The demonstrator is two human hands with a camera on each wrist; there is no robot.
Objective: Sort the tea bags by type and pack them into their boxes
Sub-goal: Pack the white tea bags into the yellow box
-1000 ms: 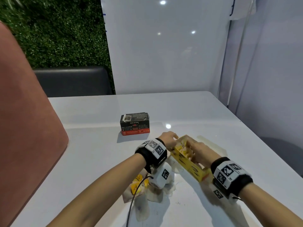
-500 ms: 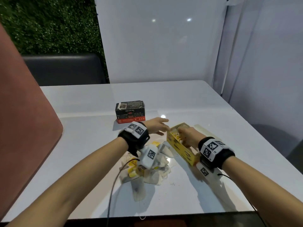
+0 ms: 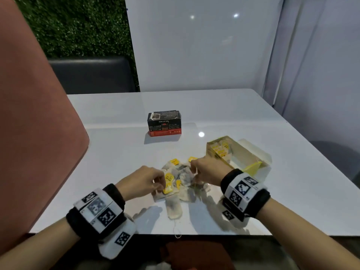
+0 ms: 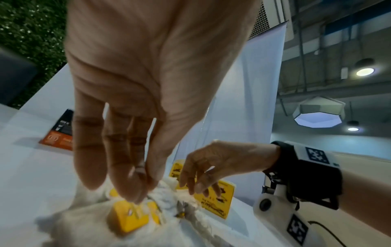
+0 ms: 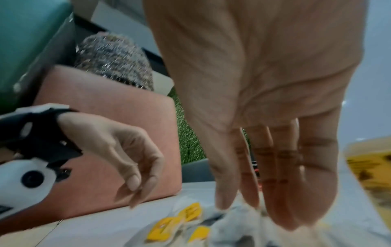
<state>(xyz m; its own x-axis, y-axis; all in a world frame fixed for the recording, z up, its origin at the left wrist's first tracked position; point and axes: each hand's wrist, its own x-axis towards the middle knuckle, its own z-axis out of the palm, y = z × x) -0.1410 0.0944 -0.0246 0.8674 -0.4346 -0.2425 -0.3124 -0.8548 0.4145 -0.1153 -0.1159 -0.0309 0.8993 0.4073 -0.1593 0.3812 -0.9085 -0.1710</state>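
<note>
- Pinched between the thumb and fingertips of the left hand [image 3: 145, 182] is a small yellow paper tag [image 3: 168, 190] at the near-left edge of the heap, as the left wrist view shows, blurred though it is.
- Fingers of the right hand [image 3: 209, 169] are pointed down into the far-right side of the loose pile of pale paper tea bags with yellow tags [image 3: 181, 184]; whether anything is actually gripped cannot be told, since the fingertips are blurred in the right wrist view.
- Both hands are held close together over the pile, the tea bags lying between them.
- The pile is spread on the glossy white table top [image 3: 116, 152], near its front edge, with one long pale bag [image 3: 174, 208] stretched towards the person and its string trailing to the table's rim.
- The open yellow cardboard tea box [image 3: 236, 154] is seen just right of the pile and slightly farther back, lid flap folded away to the right, with several yellow-tagged bags already packed in its far end.
- The closed black cardboard tea box with a red base band [image 3: 164, 123] is set farther back on the table, well apart from the hands.
- A black wrist strap with white marker blocks [image 3: 244, 193] is worn on each forearm.
- A large pinkish-red padded panel [image 3: 35, 133] is seen along the left edge of the table.
</note>
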